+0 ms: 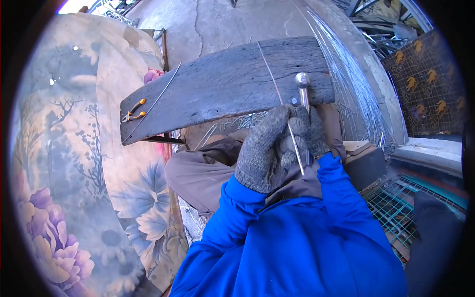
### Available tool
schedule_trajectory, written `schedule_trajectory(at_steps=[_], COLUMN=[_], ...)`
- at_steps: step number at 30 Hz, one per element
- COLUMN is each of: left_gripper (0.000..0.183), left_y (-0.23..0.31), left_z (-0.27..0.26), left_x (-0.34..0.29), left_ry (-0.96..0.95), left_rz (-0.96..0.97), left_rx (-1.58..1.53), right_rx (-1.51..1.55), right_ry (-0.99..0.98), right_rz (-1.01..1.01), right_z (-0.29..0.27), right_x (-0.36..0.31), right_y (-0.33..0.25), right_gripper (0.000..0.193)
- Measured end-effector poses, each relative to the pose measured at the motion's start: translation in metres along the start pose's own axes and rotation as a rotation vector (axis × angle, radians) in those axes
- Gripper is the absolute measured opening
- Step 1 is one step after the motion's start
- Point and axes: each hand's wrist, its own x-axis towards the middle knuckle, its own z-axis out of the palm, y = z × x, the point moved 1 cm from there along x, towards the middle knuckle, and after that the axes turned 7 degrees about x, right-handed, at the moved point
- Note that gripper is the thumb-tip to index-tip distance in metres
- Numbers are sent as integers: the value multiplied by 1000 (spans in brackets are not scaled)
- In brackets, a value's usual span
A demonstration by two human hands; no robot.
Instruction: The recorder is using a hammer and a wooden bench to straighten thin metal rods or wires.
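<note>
My left hand [260, 153], in a grey knit glove, is closed around a thin metal rod [297, 148]. The rod slants from the far edge of a dark wooden plank [213, 84] down past my fingers to above my lap. Close beside it, my gloved right hand [315, 136] grips a steel hammer [303, 86] with a rounded shiny head pointing away from me. Both hands nearly touch, over the plank's near right side. Pliers [134, 111] with orange and black handles lie at the plank's left end, next to another thin rod [154, 100].
A flower-patterned cloth [74, 148] hangs or lies along the left. Many thin metal wires [349, 74] run along the concrete floor [237, 22] at the right. A green wire grid [396, 210] is at the lower right, near a patterned dark sheet [425, 84].
</note>
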Motion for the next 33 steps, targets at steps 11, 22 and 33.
schedule_trajectory(at_steps=[11, 22, 33], left_gripper=[35, 19, 22], left_y=[11, 59, 251], left_z=[-9, -71, -172], left_x=[11, -1, -79], left_ry=[13, 126, 332], left_rz=[48, -8, -131], left_rx=[29, 1049, 2311], right_rx=[-9, -181, -96], right_ry=[-29, 11, 6], right_rz=[3, -379, 90], right_z=[-3, -6, 2], right_x=[0, 3, 10], right_y=[-3, 13, -3], right_gripper=[39, 40, 42])
